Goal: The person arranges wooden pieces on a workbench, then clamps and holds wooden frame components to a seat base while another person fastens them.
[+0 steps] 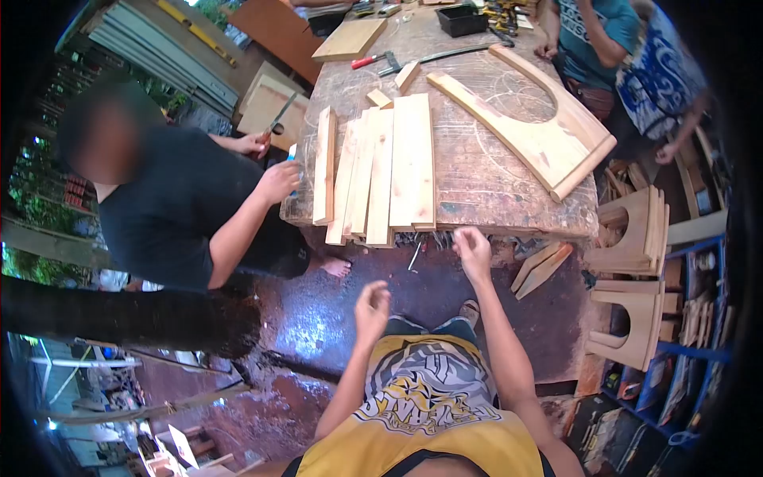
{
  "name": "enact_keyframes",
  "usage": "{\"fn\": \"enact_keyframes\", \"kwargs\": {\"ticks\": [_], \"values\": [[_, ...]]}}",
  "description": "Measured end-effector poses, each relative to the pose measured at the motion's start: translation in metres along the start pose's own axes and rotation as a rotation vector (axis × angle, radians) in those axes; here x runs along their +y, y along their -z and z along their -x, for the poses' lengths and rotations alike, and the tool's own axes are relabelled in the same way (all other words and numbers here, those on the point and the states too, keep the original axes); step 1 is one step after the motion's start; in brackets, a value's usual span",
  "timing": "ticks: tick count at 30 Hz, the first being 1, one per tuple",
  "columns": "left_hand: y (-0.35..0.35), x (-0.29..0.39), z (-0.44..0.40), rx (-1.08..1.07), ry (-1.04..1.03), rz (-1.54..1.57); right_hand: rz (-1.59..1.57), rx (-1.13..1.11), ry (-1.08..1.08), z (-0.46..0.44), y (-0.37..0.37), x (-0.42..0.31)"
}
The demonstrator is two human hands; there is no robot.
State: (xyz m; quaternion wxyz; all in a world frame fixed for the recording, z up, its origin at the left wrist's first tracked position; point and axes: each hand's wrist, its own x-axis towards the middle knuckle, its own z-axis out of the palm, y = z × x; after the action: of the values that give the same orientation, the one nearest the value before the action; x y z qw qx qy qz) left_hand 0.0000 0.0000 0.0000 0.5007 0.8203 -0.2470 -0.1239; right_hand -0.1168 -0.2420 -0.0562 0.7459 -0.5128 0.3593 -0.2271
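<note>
Several pale planks (412, 163) lie side by side in the head view, their near ends reaching the close edge of the worn tabletop (477, 187). One thicker strip (324, 171) lies just left of them, and a small block (380, 98) is near their far ends, with another block (407, 75) beyond it. The right hand (473, 253) is just off the table edge, right of the planks and nearest to them; its fingers are bent, nothing shows in it, and whether thumb and fingertips meet cannot be told. The left hand (371, 312) hangs lower, well apart from the right one, fingers loosely curled with a gap to the thumb, holding nothing visible.

Farther right on the tabletop lies a large wooden panel (520, 131) with a curved cut-out. Behind the blocks are a red-handled clamp (368, 60), a flat board (350, 40) and a black bin (461, 21). A person in a dark shirt (163, 203) stands at the left, one hand gripping a bladed tool (280, 119). Two more people are at the far right. Below them, further cut-out panels (648, 318) are stacked beside the tabletop.
</note>
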Motion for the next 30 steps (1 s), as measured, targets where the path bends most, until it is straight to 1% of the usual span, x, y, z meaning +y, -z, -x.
{"fn": "enact_keyframes", "kwargs": {"ticks": [1,2,3,5,6,7,9,10,11,12,13,14,15,16,17,18,19,21,23,27,29,30], "values": [[0.009,0.0,0.007,0.02,0.013,-0.018,0.097,0.05,0.166,0.0,-0.019,-0.013],[0.024,0.002,-0.002,0.076,-0.153,-0.185,0.192,0.098,0.332,0.002,-0.036,-0.022],[-0.05,-0.001,-0.034,0.112,-0.136,-0.129,0.345,0.092,0.328,-0.043,0.01,-0.048],[-0.023,-0.001,-0.072,0.228,-0.195,-0.331,0.562,0.205,0.563,-0.062,-0.036,-0.057],[-0.007,-0.004,-0.083,0.232,-0.188,-0.351,0.625,0.195,0.616,-0.062,-0.06,-0.068],[-0.003,-0.006,-0.095,0.264,-0.167,-0.375,0.633,0.192,0.618,-0.069,-0.068,-0.068],[0.012,-0.014,-0.134,0.296,-0.191,-0.391,0.806,0.199,0.804,-0.088,-0.092,-0.073],[0.016,-0.023,-0.151,0.337,-0.263,-0.426,0.854,0.153,0.768,-0.095,-0.101,-0.076],[0.017,-0.033,-0.168,0.379,-0.322,-0.454,0.868,0.172,0.78,-0.105,-0.109,-0.08],[0.022,-0.044,-0.187,0.344,-0.348,-0.468,1.012,0.192,0.829,-0.11,-0.117,-0.082],[0.026,-0.036,-0.203,0.334,-0.341,-0.454,1.159,0.203,0.87,-0.115,-0.125,-0.082],[0.033,-0.031,-0.214,0.269,-0.388,-0.533,1.208,0.17,0.785,-0.121,-0.127,-0.076],[0.04,-0.027,-0.225,0.203,-0.435,-0.613,1.222,0.156,0.763,-0.122,-0.128,-0.067],[0.04,-0.031,-0.236,0.098,-0.418,-0.63,1.305,0.183,0.725,-0.125,-0.129,-0.06],[0.042,-0.039,-0.248,0.082,-0.408,-0.626,1.386,0.214,0.686,-0.129,-0.13,-0.053],[0.042,-0.046,-0.256,0.009,-0.444,-0.641,1.412,0.202,0.658,-0.129,-0.135,-0.054],[0.041,-0.052,-0.26,-0.069,-0.48,-0.654,1.422,0.196,0.628,-0.127,-0.137,-0.054],[0.044,-0.059,-0.263,-0.118,-0.49,-0.605,1.432,0.201,0.586,-0.125,-0.141,-0.061],[0.045,-0.059,-0.265,-0.154,-0.497,-0.595,1.433,0.215,0.589,-0.128,-0.141,-0.059],[0.039,-0.05,-0.265,-0.116,-0.47,-0.563,1.376,0.191,0.632,-0.128,-0.134,-0.058],[0.039,-0.039,-0.265,-0.08,-0.483,-0.537,1.337,0.184,0.658,-0.128,-0.129,-0.068],[0.039,-0.034,-0.265,-0.009,-0.43,-0.496,1.193,0.136,0.635,-0.129,-0.122,-0.074]]}}
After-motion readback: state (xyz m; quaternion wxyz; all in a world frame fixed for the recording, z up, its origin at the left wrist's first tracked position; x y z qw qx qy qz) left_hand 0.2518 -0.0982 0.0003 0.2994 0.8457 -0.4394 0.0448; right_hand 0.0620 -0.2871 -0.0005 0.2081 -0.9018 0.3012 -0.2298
